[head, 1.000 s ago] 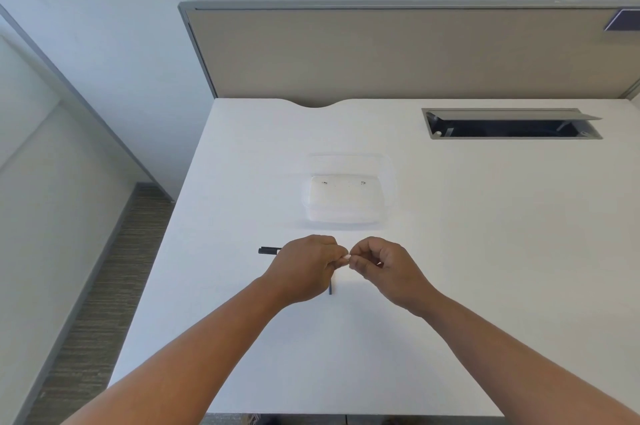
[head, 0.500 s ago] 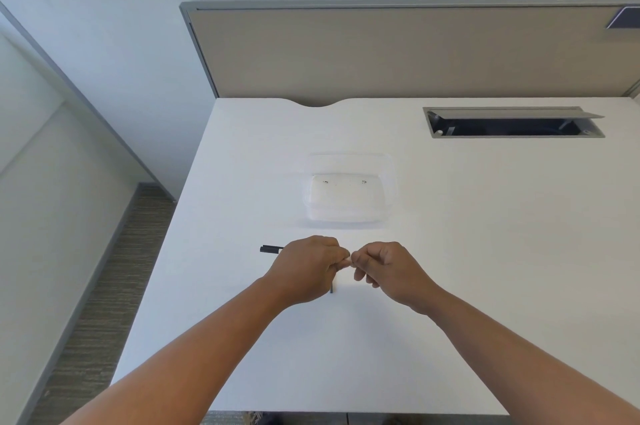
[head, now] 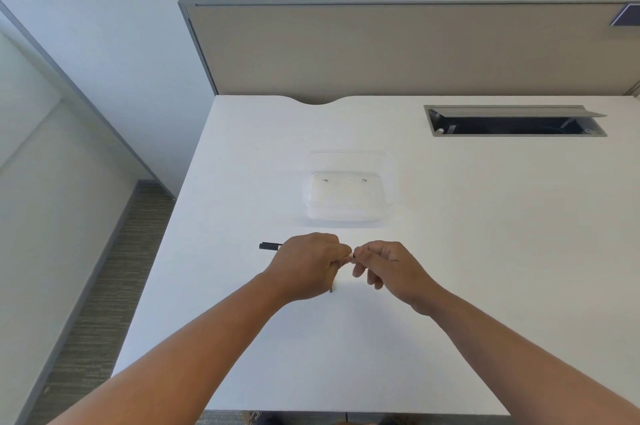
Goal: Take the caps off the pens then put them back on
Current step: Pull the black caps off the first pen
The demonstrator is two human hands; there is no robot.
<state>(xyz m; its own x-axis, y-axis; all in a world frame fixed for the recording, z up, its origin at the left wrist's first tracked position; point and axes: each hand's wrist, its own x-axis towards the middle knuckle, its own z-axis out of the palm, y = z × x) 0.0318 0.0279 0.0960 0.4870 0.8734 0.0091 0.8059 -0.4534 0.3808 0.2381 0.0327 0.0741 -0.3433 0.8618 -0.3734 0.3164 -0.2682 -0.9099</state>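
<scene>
My left hand [head: 304, 265] is curled in a fist above the white desk [head: 485, 251]. A black pen [head: 270, 246] pokes out of the fist to the left, and the fist hides the rest of it. My right hand [head: 388, 268] meets the left one fingertip to fingertip. Its thumb and forefinger pinch at the pen's right end, where the fingers cover the cap. Its lower fingers hang loosely curled. A short dark piece [head: 331, 287] shows just below my left hand; I cannot tell what it is.
A clear plastic container [head: 349, 196] stands on the desk just beyond my hands. An open cable hatch [head: 516, 121] is set into the desk at the back right. A beige partition [head: 398, 50] runs along the far edge. The desk's left edge drops to carpeted floor [head: 104, 286].
My hands stay joined in the same spot. The lower fingers of my right hand have uncurled a little. The pen's end at the left has not moved.
</scene>
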